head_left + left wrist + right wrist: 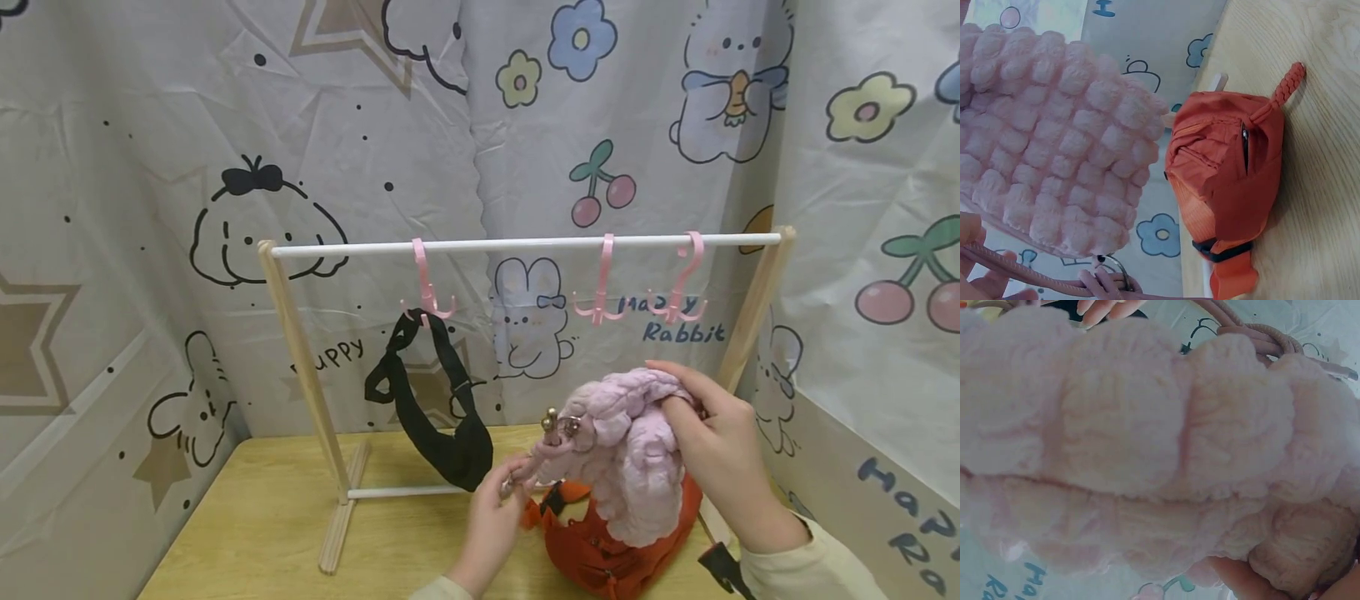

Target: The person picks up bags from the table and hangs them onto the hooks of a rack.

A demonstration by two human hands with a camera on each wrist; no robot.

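Observation:
A puffy pale pink quilted bag (626,450) is held up in front of the rack. My right hand (720,450) grips its upper right end, thumb and fingers on either side of the fabric. At the bag's left end, my left hand (491,517) pinches the thin pink strap (1041,278) near its metal hardware (555,425). The left wrist view shows the strap looped through a metal ring (1124,270). Puffy fabric fills most of the right wrist view. Below the pink bag, an orange-red waist bag (588,554) lies on the table, partly covered by it in the head view.
A wooden rack with a white top bar (517,245) stands on the wood-look table (232,517). Three pink hooks hang from it: a left one (426,283) carrying a black bag (450,454), a middle one (602,283) and a right one (686,283). Printed curtains surround the table.

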